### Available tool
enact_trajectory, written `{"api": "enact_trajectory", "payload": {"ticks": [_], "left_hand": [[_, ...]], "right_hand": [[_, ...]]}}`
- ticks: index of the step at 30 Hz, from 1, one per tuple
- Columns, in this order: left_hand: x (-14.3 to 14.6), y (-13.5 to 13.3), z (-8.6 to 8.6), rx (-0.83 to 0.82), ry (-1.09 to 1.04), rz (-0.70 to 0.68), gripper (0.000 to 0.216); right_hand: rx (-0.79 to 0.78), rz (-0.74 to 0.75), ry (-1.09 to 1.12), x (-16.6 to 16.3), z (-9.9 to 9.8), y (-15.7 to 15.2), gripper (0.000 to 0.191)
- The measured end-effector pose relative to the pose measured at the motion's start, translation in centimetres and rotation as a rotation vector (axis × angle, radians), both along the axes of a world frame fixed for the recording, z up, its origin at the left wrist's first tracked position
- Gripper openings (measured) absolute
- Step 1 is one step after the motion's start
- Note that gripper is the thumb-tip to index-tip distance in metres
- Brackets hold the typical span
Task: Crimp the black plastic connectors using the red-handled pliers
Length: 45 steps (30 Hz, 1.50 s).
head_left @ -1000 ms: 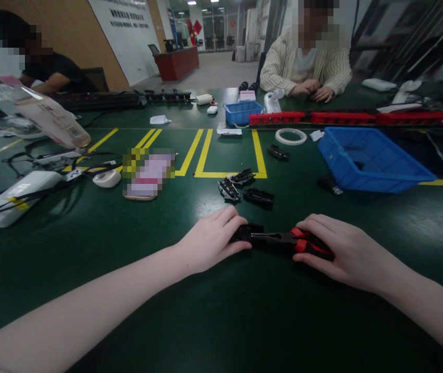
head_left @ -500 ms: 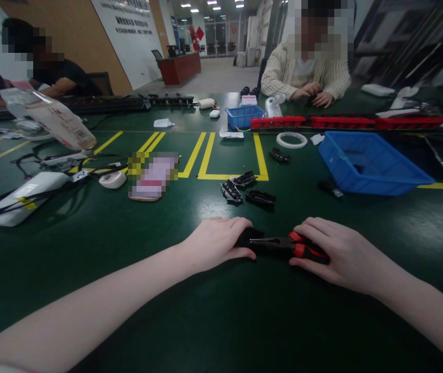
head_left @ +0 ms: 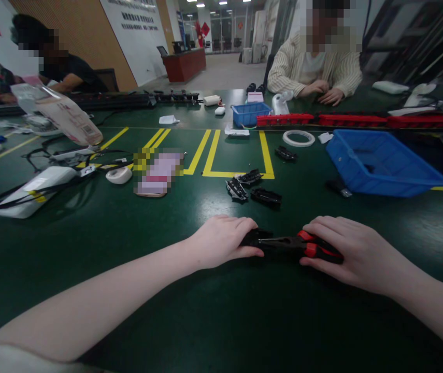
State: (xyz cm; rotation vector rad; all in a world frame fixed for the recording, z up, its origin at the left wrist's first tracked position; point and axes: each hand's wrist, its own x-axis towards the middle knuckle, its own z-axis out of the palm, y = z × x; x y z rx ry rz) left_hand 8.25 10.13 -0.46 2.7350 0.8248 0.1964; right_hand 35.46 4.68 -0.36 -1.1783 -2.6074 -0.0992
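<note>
My right hand (head_left: 347, 251) is closed round the red and black handles of a pair of pliers (head_left: 297, 244) lying low over the dark green table (head_left: 128, 238). The pliers' jaws reach left to a small black plastic part (head_left: 255, 237), and my left hand (head_left: 223, 239) is curled over that part, pressing it to the table. Three more black parts (head_left: 253, 189) lie just beyond my hands, near a yellow floor-tape rectangle (head_left: 237, 155).
A large blue bin (head_left: 380, 163) stands at the right, a small blue bin (head_left: 247, 114) and a tape ring (head_left: 299, 138) farther back. Red strips (head_left: 353, 120) run along the far right. White devices and cables (head_left: 42, 181) lie at left. Two other people sit at the far side.
My hands, the pliers and the black part keep the same grip. The view has shifted slightly, so everything sits a little more to the right.
</note>
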Motion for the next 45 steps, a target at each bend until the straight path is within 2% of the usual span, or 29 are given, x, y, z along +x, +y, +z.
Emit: {"api": "enact_trajectory", "payload": {"ticks": [7, 15, 21, 35, 45], "left_hand": [[0.2, 0.1, 0.1, -0.007, 0.018, 0.017, 0.040], [0.0, 0.1, -0.1, 0.012, 0.018, -0.007, 0.041], [0.0, 0.1, -0.1, -0.001, 0.012, 0.004, 0.041], [-0.2, 0.4, 0.0, -0.007, -0.015, -0.015, 0.040], [-0.3, 0.5, 0.3, -0.081, -0.042, -0.025, 0.038]], "right_hand": [[0.084, -0.009, -0.032, -0.8, -0.1, -0.2, 0.037], [0.170, 0.060, -0.094, 0.1, 0.6, 0.3, 0.036], [0.215, 0.085, -0.116, -0.1, 0.3, 0.2, 0.034], [0.302, 0.053, -0.112, -0.5, -0.1, 0.0, 0.034], [0.189, 0.033, -0.083, 0.3, 0.0, 0.1, 0.035]]}}
